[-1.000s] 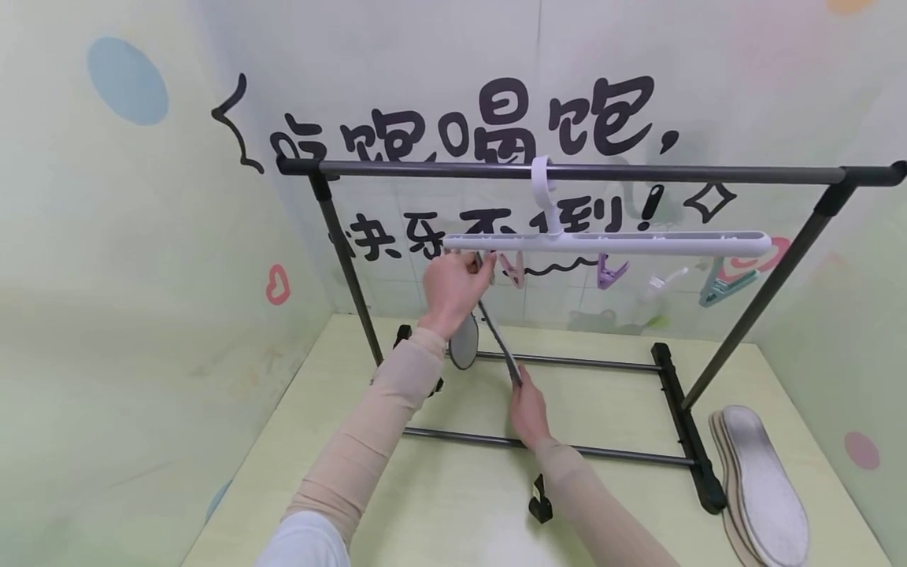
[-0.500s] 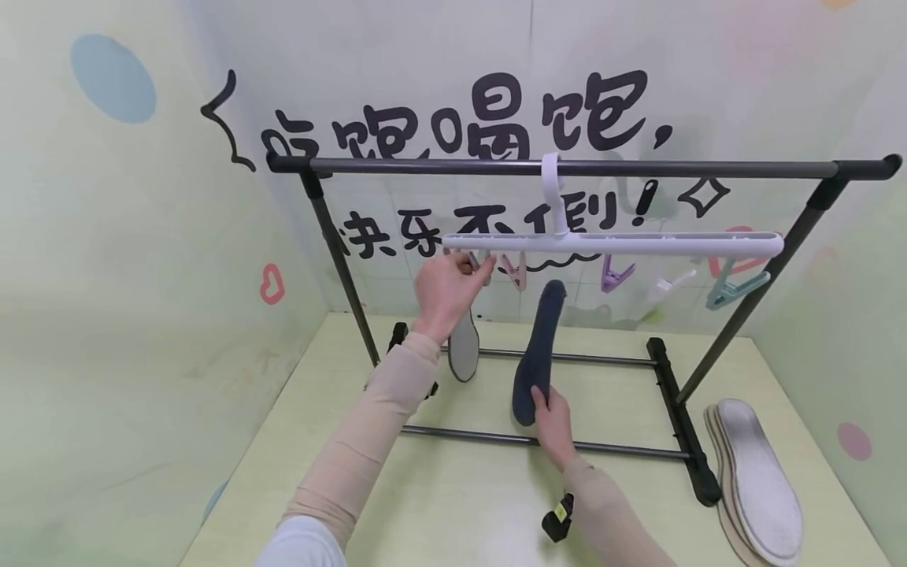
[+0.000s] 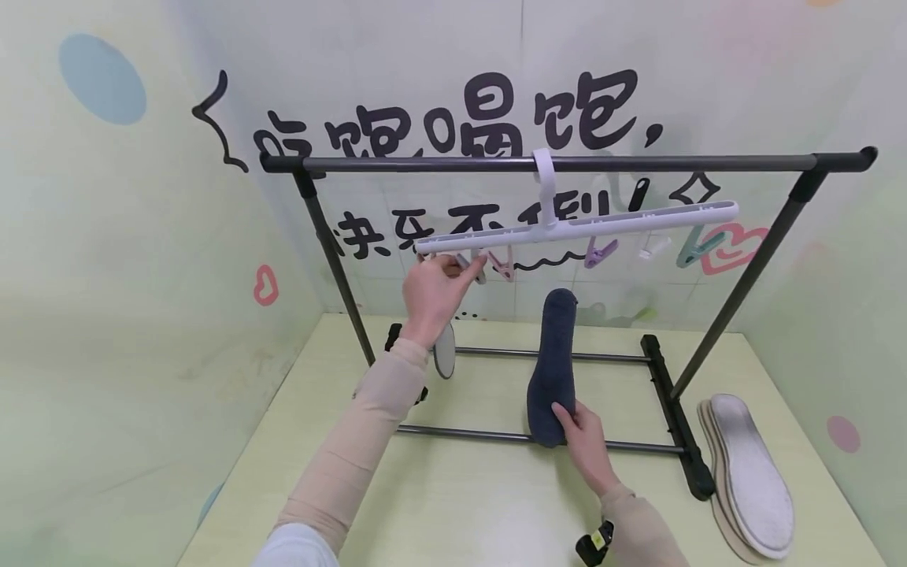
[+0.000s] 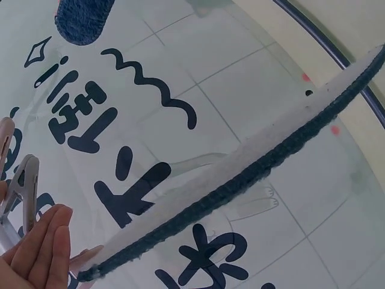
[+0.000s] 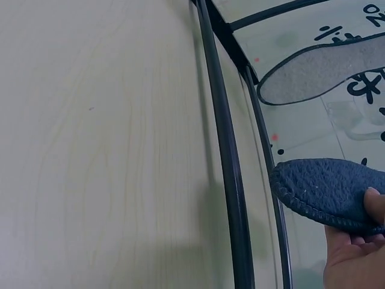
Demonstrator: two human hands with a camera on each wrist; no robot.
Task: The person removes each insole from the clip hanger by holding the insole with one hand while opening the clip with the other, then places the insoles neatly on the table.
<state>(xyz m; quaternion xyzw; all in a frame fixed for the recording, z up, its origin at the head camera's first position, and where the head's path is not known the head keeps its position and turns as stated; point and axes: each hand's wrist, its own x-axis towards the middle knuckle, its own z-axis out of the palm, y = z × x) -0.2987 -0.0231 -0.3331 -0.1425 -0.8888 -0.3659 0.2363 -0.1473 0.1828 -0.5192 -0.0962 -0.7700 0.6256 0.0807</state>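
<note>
In the head view my left hand (image 3: 431,291) pinches a grey clothespin (image 3: 479,272) under the left part of a pale purple clip hanger (image 3: 609,227). Beside that hand an insole (image 3: 445,352) with a light grey face and dark edge hangs down; the left wrist view shows it nearly edge-on. My right hand (image 3: 590,447) holds a dark blue insole (image 3: 554,366) by its lower end, thumb on the face, the other end pointing up. Its fuzzy blue surface shows in the right wrist view. Pink (image 3: 505,266), purple, clear and teal clothespins line the hanger.
The hanger hooks over the top bar of a dark metal rack (image 3: 425,164) standing on a pale wooden table (image 3: 468,504). A stack of light insoles (image 3: 751,472) lies right of the rack. Behind rises a wall with black lettering.
My right hand has drawn the blue insole down and right, away from the hanger, turning its broad face toward me. The hanger has swung, its right end now higher. My left hand stays at the clothespin.
</note>
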